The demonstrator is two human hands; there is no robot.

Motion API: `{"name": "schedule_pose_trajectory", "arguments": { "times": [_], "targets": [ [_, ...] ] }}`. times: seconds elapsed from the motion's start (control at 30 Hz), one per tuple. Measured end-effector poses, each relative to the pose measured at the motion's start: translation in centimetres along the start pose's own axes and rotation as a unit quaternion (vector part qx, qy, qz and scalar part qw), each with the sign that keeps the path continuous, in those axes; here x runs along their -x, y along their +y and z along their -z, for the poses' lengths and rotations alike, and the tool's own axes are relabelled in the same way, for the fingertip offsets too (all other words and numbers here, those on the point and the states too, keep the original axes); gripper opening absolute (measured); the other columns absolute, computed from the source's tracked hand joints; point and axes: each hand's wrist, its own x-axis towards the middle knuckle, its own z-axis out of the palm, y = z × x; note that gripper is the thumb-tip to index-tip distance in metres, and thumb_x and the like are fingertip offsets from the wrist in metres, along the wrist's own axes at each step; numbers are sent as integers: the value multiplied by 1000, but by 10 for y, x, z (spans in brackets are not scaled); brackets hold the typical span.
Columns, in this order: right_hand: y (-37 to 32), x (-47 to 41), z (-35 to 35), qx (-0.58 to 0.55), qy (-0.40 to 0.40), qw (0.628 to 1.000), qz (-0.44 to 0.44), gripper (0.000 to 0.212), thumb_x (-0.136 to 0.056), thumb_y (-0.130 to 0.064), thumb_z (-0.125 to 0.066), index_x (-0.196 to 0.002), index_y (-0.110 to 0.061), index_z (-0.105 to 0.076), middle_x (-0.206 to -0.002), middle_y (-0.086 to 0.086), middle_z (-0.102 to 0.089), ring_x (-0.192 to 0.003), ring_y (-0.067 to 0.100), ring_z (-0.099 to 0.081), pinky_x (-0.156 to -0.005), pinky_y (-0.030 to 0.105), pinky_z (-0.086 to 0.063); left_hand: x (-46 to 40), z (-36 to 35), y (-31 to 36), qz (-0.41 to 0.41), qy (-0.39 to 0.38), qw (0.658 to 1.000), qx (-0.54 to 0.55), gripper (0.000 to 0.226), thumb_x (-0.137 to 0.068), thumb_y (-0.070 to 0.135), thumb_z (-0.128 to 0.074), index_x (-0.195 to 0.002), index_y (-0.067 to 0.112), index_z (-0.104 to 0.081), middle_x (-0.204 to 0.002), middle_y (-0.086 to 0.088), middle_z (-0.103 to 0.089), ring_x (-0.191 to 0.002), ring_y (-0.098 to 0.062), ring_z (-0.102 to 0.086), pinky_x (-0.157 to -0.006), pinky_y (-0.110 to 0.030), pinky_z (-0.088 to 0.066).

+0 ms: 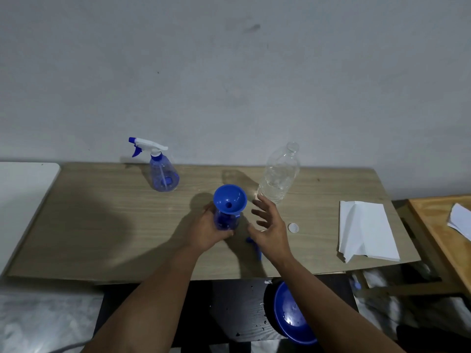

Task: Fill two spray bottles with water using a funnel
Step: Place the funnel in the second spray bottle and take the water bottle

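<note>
Clearly the pour is being set up. The left hand (207,229) is wrapped around the body of an uncapped blue spray bottle (225,220) standing near the middle of the wooden table (102,225), and a blue funnel (230,199) sits in its neck, bowl facing up. That grip looks meant to steady the bottle, since the wide funnel makes it top-heavy and easy to tip.

Just right of it, the right hand (267,225) hovers with fingers spread wide and holds nothing; its fingertips point toward the clear plastic water bottle (279,174), which stands uncapped a little farther back and right, with water in its lower part. Judging by that pose, it is probably the thing to pick up next. Its small white cap (293,228) lies on the table to the right of the hand.

Partly hidden under the right wrist lies a blue piece (256,247), likely the removed spray head, though I cannot tell for sure.

The second spray bottle (163,171) stands far left with its white-and-blue trigger head on, so it seems to be waiting its turn. Folded white paper towels (367,230) lie at the right, handy for spills. Below the table's near edge a blue bowl (290,314) shows.
</note>
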Motion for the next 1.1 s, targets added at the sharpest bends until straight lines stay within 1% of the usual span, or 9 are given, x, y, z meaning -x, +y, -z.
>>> {"name": "schedule_pose_trajectory", "arguments": {
  "times": [0.13,0.23,0.33,0.43,0.5,0.6,0.67,0.97,1.1],
  "targets": [
    [3,7,22,-16,156,988,8,48,-86,10,-66,-115,-29,-60,-106,1,-68,-101,19,-68,-78,50,-59,11,5,2,22,9,995,100,120,-49,57,-96,-149,35,-33,-140,19,-50,-124,-2,-50,-98,-23,-42],
    [-6,-3,34,-35,235,971,-18,55,-84,-4,-76,-124,-31,-49,-117,4,-59,-111,24,-60,-83,47,-56,18,7,12,18,34,992,122,134,-48,68,-91,-156,41,-17,-158,20,-33,-141,-2,-34,-112,-31,-33],
    [-18,-32,43,13,212,976,-42,101,-74,-38,-93,-153,-32,-32,-150,2,-40,-138,21,-45,-110,41,-46,19,7,28,17,57,990,130,133,-48,72,-89,-156,41,-16,-158,17,-33,-143,-3,-32,-114,-33,-32],
    [-32,-63,44,57,150,986,-53,127,-63,-48,-99,-162,-31,-21,-162,5,-29,-149,21,-33,-120,40,-36,20,6,41,23,64,990,127,126,-52,70,-88,-154,41,-19,-153,15,-40,-139,-7,-40,-113,-37,-37],
    [-37,-76,43,57,130,989,-50,118,-65,-48,-98,-159,-30,-29,-158,3,-36,-144,18,-38,-118,38,-38,19,5,47,24,73,990,116,117,-56,65,-87,-151,40,-24,-146,13,-46,-132,-10,-48,-108,-37,-42],
    [-35,-83,43,33,151,988,-29,76,-74,-40,-92,-136,-25,-51,-140,-6,-57,-133,17,-54,-111,40,-48,18,6,53,33,91,990,99,109,-57,62,-87,-147,39,-31,-139,10,-51,-125,-14,-54,-103,-40,-47],
    [-31,-78,45,11,169,985,-26,62,-78,-36,-90,-127,-22,-54,-131,-9,-64,-125,13,-61,-107,37,-51,17,7,55,42,103,990,88,110,-57,58,-88,-148,37,-30,-139,8,-52,-125,-15,-54,-103,-41,-48],
    [-17,-54,59,-41,173,984,-7,58,-78,-31,-93,-118,-21,-52,-125,-4,-66,-119,9,-65,-107,39,-53,26,10,66,64,121,989,62,113,-64,52,-90,-155,28,-27,-148,4,-49,-133,-19,-50,-104,-35,-44],
    [-16,-51,60,-32,153,988,-4,71,-67,-37,-96,-115,-29,-45,-116,-9,-59,-117,11,-62,-102,35,-54,32,13,70,71,118,989,56,111,-68,48,-89,-157,25,-25,-151,5,-46,-137,-19,-47,-99,-29,-39]
  ]
}}
